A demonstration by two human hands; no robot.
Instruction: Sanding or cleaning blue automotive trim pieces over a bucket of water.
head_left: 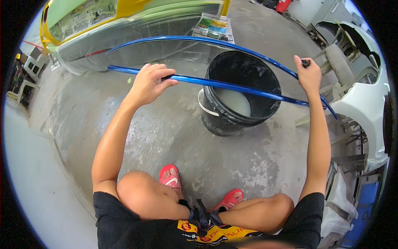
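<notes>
Two long, glossy blue trim strips cross in front of me above a black bucket [219, 123]. My left hand [150, 83] is closed on the nearer, straighter strip [236, 86] toward its left end. The farther strip [178, 38] bows away from me, and my right hand [309, 75] is closed on it toward its right end. A small black piece shows at the fingers of each hand; its kind is unclear. Behind my right wrist the strips come close together, and whether they join is hidden. Cloudy liquid [236, 102] lies in the bucket.
A yellow vehicle body [124, 7] covered in plastic sheeting stands beyond the strips, with printed paper [213, 25] beside it. White body panels [365, 108] and grey chairs [338, 62] crowd the right. My feet wear red slides [170, 178] on the wet-patched concrete floor [153, 141].
</notes>
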